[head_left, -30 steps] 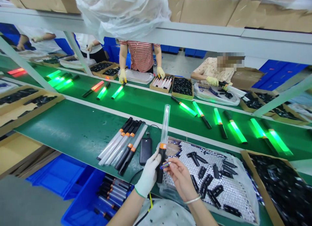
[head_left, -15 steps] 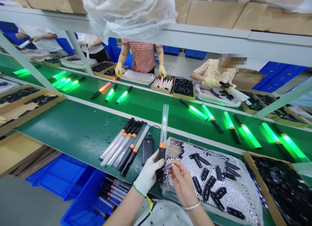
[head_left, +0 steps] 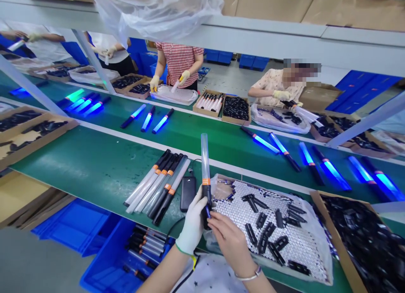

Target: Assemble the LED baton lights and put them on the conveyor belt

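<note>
My left hand (head_left: 193,223), in a white glove, grips the black handle of a light baton (head_left: 205,170) held upright, its clear tube pointing up above an orange ring. My bare right hand (head_left: 229,240) presses a small blue battery (head_left: 208,211) against the baton's handle, fingers pinched on it. Right of my hands lies a plastic-lined tray of batteries (head_left: 303,246) with several black caps scattered on top. A row of unlit batons (head_left: 161,183) lies on the green bench left of my hands, next to a black phone (head_left: 187,193).
A cardboard box of black parts (head_left: 370,238) sits at the right. Lit blue batons (head_left: 284,147) lie along the conveyor beyond. Other people work across the belt. A blue bin with batons (head_left: 139,251) sits below the bench.
My right hand has brought the battery down onto the baton's handle. The batons on the conveyor have turned from green to blue and shifted along the belt.
</note>
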A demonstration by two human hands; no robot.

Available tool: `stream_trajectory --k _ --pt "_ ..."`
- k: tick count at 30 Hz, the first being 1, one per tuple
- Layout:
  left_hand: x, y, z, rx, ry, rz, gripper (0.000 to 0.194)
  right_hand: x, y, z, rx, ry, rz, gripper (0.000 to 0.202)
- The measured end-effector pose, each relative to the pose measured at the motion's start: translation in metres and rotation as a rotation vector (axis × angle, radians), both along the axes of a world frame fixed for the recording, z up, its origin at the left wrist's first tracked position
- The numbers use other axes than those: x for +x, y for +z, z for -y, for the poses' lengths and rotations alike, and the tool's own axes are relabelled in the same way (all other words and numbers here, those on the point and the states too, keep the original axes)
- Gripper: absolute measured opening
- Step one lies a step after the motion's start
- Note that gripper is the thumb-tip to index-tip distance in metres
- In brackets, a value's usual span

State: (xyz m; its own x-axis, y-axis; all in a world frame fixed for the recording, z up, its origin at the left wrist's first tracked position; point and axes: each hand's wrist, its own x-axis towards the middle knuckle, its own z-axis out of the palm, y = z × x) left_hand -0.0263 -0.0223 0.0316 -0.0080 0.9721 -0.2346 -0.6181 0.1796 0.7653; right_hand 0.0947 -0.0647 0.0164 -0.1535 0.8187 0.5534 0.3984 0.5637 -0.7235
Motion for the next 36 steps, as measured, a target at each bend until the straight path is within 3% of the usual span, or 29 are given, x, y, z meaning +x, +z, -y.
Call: stream_trajectory --k 7,15,21,24,27,31,36 --pt "0.005 0.005 0.001 0.022 0.057 -0.074 0.052 0.006 0.006 -0.003 -0.002 0.013 0.097 0.022" --pt "0.007 0.001 0.005 0.029 0.096 -0.173 0.057 0.003 0.006 -0.01 0.002 0.051 0.126 0.023" --pt "0.006 0.0 0.019 0.027 -0.132 -0.033 0.067 0.0 0.012 -0.01 0.03 -0.041 0.07 0.019" --pt "0.0 -0.001 0.019 0.051 -0.177 -0.19 0.064 -0.003 0.005 -0.007 -0.044 -0.056 -0.058 0.017" --pt "-0.006 -0.004 0.013 0.064 -0.132 -0.46 0.064 0.006 -0.01 -0.011 -0.146 -0.112 -0.15 0.012" --pt "-0.011 -0.012 0.004 0.042 -0.049 -0.662 0.064 0.042 -0.031 -0.049 -0.229 -0.264 -0.076 0.025" --pt "-0.015 -0.011 0.002 0.096 -0.07 -0.628 0.053 0.069 -0.05 -0.123 -0.311 -0.183 0.369 0.027"
